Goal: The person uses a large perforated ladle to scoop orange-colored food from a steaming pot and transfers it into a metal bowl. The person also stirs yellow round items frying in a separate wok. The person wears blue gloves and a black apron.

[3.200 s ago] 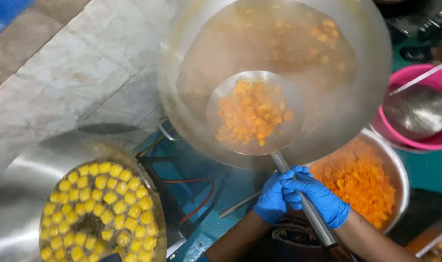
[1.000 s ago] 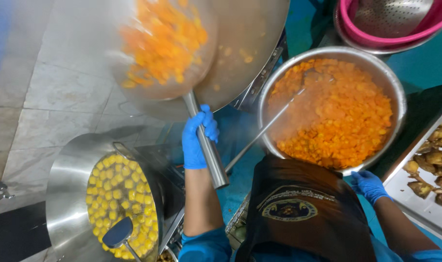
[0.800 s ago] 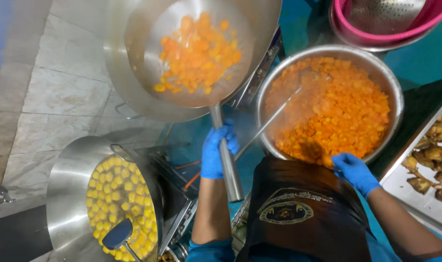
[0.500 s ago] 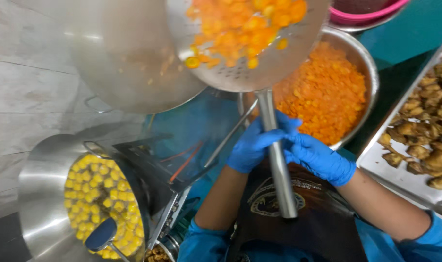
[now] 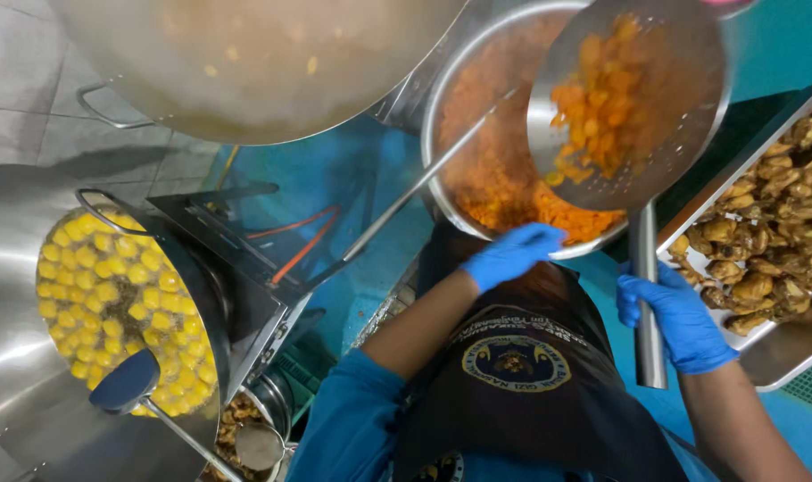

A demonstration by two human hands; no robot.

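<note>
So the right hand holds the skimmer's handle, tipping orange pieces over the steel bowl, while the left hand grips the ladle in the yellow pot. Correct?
Not quite. In the head view the left hand rests at the rim of the steel bowl, not on the ladle, which sits unheld in the yellow pot. The right hand does hold the skimmer by its handle.

Left hand open and reaching, right hand fisted.

Shiny metal skimmer, perforated

No packages, signs or screens appear; only a round yellow-and-blue badge sits on the person's dark apron.
</note>
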